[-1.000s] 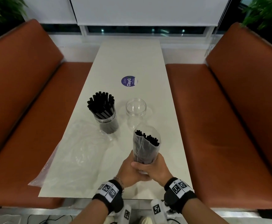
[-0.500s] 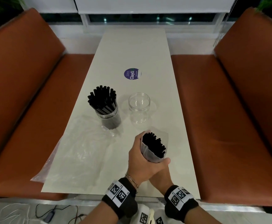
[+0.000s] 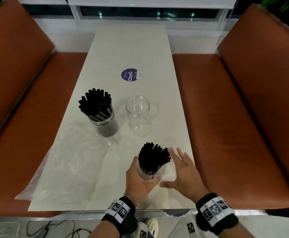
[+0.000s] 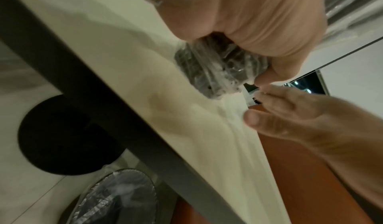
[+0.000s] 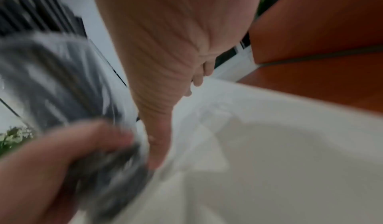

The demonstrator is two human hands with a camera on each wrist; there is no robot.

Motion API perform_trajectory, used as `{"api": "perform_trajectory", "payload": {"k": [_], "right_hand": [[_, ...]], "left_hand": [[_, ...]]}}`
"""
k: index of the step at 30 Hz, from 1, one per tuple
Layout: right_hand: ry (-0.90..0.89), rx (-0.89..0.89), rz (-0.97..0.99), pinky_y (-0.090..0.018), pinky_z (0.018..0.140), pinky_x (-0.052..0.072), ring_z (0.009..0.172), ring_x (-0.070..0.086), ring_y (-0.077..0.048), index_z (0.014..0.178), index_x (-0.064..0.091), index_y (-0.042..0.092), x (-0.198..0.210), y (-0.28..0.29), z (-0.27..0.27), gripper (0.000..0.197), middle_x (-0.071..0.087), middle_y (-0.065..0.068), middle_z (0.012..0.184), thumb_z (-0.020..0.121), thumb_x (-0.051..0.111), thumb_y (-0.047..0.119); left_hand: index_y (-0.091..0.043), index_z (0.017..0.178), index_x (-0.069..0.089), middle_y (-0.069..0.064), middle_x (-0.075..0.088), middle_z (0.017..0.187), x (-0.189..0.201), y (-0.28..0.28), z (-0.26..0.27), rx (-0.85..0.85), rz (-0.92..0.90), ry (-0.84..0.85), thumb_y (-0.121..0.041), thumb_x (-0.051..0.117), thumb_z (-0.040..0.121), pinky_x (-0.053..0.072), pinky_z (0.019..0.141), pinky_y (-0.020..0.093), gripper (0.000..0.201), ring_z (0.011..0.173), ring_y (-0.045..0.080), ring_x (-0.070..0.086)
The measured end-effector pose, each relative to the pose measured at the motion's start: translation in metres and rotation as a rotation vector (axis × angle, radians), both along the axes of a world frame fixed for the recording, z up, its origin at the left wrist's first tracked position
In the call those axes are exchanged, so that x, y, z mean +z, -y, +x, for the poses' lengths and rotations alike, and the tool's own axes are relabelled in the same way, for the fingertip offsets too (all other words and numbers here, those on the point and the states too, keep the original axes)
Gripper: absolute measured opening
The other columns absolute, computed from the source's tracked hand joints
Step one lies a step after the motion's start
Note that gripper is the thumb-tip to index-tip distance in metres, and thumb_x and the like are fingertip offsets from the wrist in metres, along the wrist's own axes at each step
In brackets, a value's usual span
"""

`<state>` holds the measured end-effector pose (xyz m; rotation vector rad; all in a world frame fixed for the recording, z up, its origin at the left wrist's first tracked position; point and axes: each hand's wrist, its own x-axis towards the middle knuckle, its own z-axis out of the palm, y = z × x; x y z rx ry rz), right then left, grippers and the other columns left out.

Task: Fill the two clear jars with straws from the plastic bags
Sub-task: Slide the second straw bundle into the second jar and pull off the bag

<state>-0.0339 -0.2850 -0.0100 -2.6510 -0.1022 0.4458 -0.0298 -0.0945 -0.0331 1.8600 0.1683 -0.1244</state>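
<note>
Black straws (image 3: 95, 104) in one clear jar (image 3: 108, 125); second jar (image 3: 137, 114) clear too. Cream counter (image 3: 131, 48) with a purple round sticker (image 3: 130, 74), white lettering. Rust-orange benches (image 3: 226, 117); black wristbands (image 3: 215, 215) with black-and-white square markers.

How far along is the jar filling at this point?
Done: the left jar is packed with black straws, and an empty bag lies beside it. In hand: the left hand grips a second bagged bundle; the right hand is open. Left: the right jar is empty.

left hand (image 3: 141, 182): fingers curling tight around the bag of straws (image 3: 153, 160), holding it up | right hand (image 3: 183, 172): just beside the bag, fingers spreading out flat, holding nothing
</note>
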Motion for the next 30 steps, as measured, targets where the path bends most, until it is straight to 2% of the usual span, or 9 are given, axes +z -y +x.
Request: {"api": "perform_trajectory", "payload": {"k": [3,6,8,11,15,18,24,26,30], "right_hand": [[0.098,-0.043,-0.081,-0.028,0.13,-0.001,0.163,0.004,-0.011,0.169,0.011,0.026,0.02,0.013,0.021,0.113,0.012,0.01,0.174,0.084,0.084,0.048],[0.175,-0.104,0.005,-0.032,0.129,0.022,0.158,0.032,-0.021,0.166,0.026,0.026,0.045,0.007,0.051,0.089,0.039,0.0,0.169,0.094,0.077,0.033],[0.198,-0.162,0.074,-0.035,0.122,0.033,0.149,0.043,-0.024,0.164,0.032,0.023,0.064,-0.004,0.078,0.082,0.049,-0.001,0.162,0.095,0.076,0.035],[0.227,-0.156,0.164,-0.038,0.12,0.037,0.144,0.047,-0.026,0.163,0.033,0.021,0.077,-0.028,0.12,0.093,0.049,-0.001,0.161,0.088,0.082,0.044],[0.21,-0.109,0.233,-0.039,0.12,0.037,0.146,0.044,-0.028,0.163,0.029,0.021,0.079,-0.066,0.169,0.109,0.047,-0.003,0.161,0.077,0.09,0.048],[0.175,-0.094,0.234,-0.041,0.125,0.032,0.152,0.036,-0.028,0.166,0.025,0.019,0.071,-0.086,0.195,0.12,0.04,-0.004,0.166,0.072,0.092,0.053],[0.211,-0.104,0.271,-0.041,0.121,0.036,0.146,0.041,-0.032,0.162,0.034,0.015,0.051,-0.086,0.204,0.107,0.041,-0.008,0.161,0.075,0.093,0.036],[0.221,-0.059,0.265,-0.041,0.118,0.038,0.141,0.045,-0.034,0.162,0.035,0.015,0.047,-0.077,0.192,0.105,0.045,-0.011,0.157,0.075,0.093,0.028],[0.217,-0.048,0.327,-0.038,0.113,0.043,0.136,0.05,-0.024,0.162,0.034,0.021,0.041,-0.055,0.152,0.123,0.052,0.001,0.151,0.061,0.101,0.04]], "left_hand": [[-0.043,0.097,0.057,-0.038,0.072,0.091,-0.004,0.0,0.0,-0.001,0.012,-0.002,-0.002,0.095,0.062,0.056,0.068,0.007,0.065,0.081,-0.013,0.071],[-0.042,0.096,0.058,-0.032,0.074,0.091,-0.003,0.0,0.001,-0.006,0.022,0.011,-0.004,0.092,0.063,0.058,0.067,0.01,0.061,0.08,-0.007,0.073],[-0.035,0.099,0.062,-0.022,0.077,0.091,-0.001,-0.004,0.002,-0.013,0.012,0.023,0.0,0.09,0.065,0.059,0.067,0.015,0.056,0.079,0.0,0.075],[-0.03,0.099,0.065,-0.013,0.079,0.088,0.009,-0.017,0.003,0.013,0.019,0.064,0.002,0.088,0.064,0.062,0.067,0.022,0.053,0.077,0.007,0.075],[-0.028,0.098,0.068,-0.002,0.078,0.085,0.037,-0.051,0.008,0.041,0.04,0.04,-0.005,0.086,0.06,0.066,0.065,0.045,0.048,0.074,0.02,0.075],[-0.033,0.096,0.066,0.005,0.077,0.074,0.062,-0.076,0.01,0.049,0.101,-0.037,-0.016,0.088,0.056,0.062,0.053,0.054,0.048,0.062,0.033,0.073],[-0.026,0.095,0.065,0.01,0.075,0.068,0.121,-0.098,0.016,-0.019,0.195,-0.175,-0.02,0.089,0.059,0.059,0.046,0.035,0.044,0.044,0.021,0.067],[-0.031,0.094,0.063,0.003,0.076,0.068,0.134,-0.1,0.022,-0.053,0.303,-0.161,-0.03,0.088,0.057,0.06,0.048,0.035,0.045,0.049,0.025,0.071],[-0.034,0.107,0.056,-0.01,0.068,0.078,0.149,-0.101,0.049,-0.176,0.719,-0.105,-0.045,0.08,0.061,0.054,0.058,0.029,0.054,0.07,0.016,0.069]]}}
